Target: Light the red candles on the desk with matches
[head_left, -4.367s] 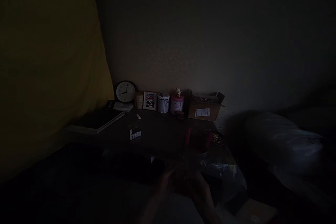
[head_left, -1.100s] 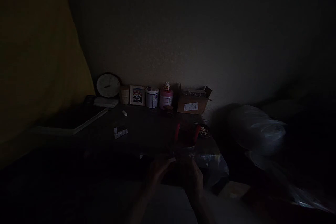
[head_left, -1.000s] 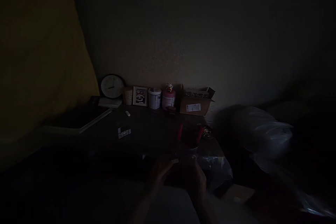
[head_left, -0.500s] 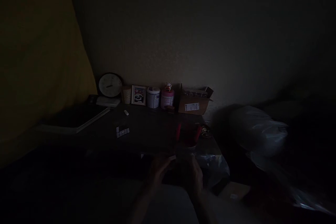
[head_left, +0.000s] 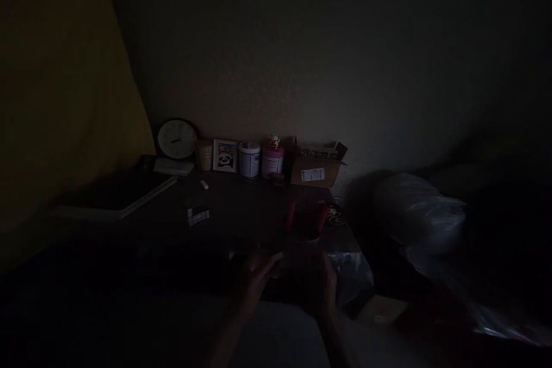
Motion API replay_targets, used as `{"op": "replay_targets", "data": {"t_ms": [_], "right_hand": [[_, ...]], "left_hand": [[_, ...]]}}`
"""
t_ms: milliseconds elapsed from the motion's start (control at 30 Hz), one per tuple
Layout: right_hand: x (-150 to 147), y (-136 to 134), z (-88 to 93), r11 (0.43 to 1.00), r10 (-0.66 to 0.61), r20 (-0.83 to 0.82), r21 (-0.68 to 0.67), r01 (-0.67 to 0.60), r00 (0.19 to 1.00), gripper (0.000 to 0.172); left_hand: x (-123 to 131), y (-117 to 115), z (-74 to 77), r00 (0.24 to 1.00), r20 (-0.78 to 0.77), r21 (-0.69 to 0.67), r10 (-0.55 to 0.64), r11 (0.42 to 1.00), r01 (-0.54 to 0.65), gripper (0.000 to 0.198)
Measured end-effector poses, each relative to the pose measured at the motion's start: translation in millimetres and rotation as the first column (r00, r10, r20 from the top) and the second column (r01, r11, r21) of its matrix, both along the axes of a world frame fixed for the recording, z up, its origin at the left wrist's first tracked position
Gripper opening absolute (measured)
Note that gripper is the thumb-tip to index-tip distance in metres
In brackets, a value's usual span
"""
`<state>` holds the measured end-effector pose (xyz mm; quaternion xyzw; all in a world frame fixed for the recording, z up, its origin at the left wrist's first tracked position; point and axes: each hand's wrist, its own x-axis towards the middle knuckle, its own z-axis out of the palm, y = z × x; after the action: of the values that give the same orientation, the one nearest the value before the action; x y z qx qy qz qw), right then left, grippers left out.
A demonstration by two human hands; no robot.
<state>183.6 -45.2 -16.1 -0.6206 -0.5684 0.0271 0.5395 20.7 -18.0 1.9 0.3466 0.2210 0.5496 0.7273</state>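
Note:
The scene is very dark. My left hand (head_left: 257, 276) is closed at the table's near edge, its thumb and fingers pinching a small pale block (head_left: 276, 256). To its right, my right hand (head_left: 326, 284) is raised at the same edge; its fingers are lost in shadow. Just beyond my hands stands a dark container with red sides (head_left: 322, 218). Farther left on the table, several small pale blocks (head_left: 198, 217) lie together in an L shape. A small white piece (head_left: 204, 184) lies alone behind them.
Along the wall stand a round clock (head_left: 177, 139), a panda picture in a frame (head_left: 225, 155), a white tub (head_left: 249, 160), a pink-lidded tub (head_left: 272, 162) and an open cardboard box (head_left: 317, 171). A dish of small sticks (head_left: 334, 214) sits at right, near a plastic bag (head_left: 418, 213).
The view has shifted slightly, so the table objects sit a little farther left. My left hand still pinches the pale block, and my right hand has turned slightly.

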Motion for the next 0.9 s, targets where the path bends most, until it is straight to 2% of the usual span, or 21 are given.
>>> {"op": "replay_targets", "data": {"t_ms": [100,233,433,600,733,833,900], "right_hand": [[3.5,-0.9,3.3,0.998,-0.054,-0.092,-0.035,0.051,0.994,0.024],[-0.3,-5.5,10.0,0.998,-0.050,-0.142,-0.049,0.043,0.989,0.020],[-16.3,-13.3,13.4,0.999,-0.029,-0.032,0.014,0.030,0.999,0.023],[-26.1,-20.5,24.1,0.991,0.124,0.059,0.040,-0.126,0.991,0.024],[-26.9,-29.1,32.9,0.994,0.034,0.128,0.097,-0.047,0.991,0.021],[-26.6,-25.2,29.2,0.999,0.025,0.141,0.024,-0.028,0.990,0.023],[-23.9,-16.4,23.7,0.997,0.077,0.201,-0.047,-0.069,0.977,0.027]], "left_hand": [[-1.5,3.2,-3.5,1.000,0.010,-0.002,0.005,1.000,-0.005,0.017],[-2.4,6.6,-6.6,1.000,0.017,-0.016,0.024,1.000,-0.023,0.018],[-0.6,1.7,-6.2,1.000,-0.025,0.016,0.018,1.000,-0.017,0.017],[0.4,-1.0,-5.9,0.991,-0.128,0.071,0.035,0.997,-0.026,0.021],[1.9,4.9,-1.6,0.969,-0.226,0.028,0.099,0.995,-0.095,0.017],[2.9,5.5,4.3,0.966,-0.248,0.042,0.078,0.997,-0.069,0.017],[2.8,2.6,5.9,0.982,-0.178,0.029,0.067,0.998,-0.062,0.023]]}}
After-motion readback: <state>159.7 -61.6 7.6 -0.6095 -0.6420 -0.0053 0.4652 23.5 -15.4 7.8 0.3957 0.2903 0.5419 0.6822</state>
